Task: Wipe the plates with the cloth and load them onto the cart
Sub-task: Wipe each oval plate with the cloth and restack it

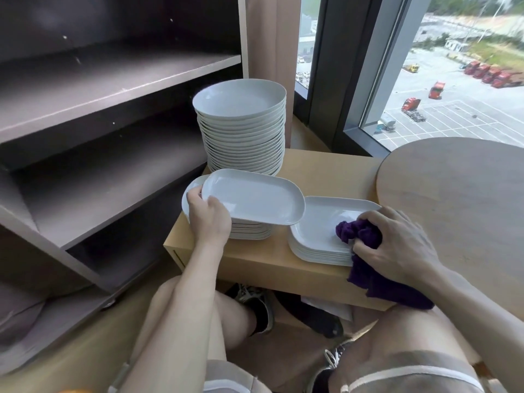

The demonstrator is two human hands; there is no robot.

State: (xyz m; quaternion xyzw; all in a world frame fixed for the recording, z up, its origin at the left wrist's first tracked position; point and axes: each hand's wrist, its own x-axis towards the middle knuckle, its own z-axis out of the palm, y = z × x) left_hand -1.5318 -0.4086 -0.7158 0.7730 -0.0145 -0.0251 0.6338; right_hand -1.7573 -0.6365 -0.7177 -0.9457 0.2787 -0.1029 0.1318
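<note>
My left hand grips the near left edge of a white oblong plate, held slightly tilted above a low stack of white plates. My right hand holds a bunched purple cloth on the top plate of a second low stack of squarish plates; the cloth's tail hangs over the table's front edge. A tall stack of round white plates stands behind. All stacks sit on a low wooden table.
A grey shelved cart with several bare shelves stands to the left, close to the table. A round wooden tabletop lies at right. Windows and a curtain are behind. My knees and shoes are below the table's front edge.
</note>
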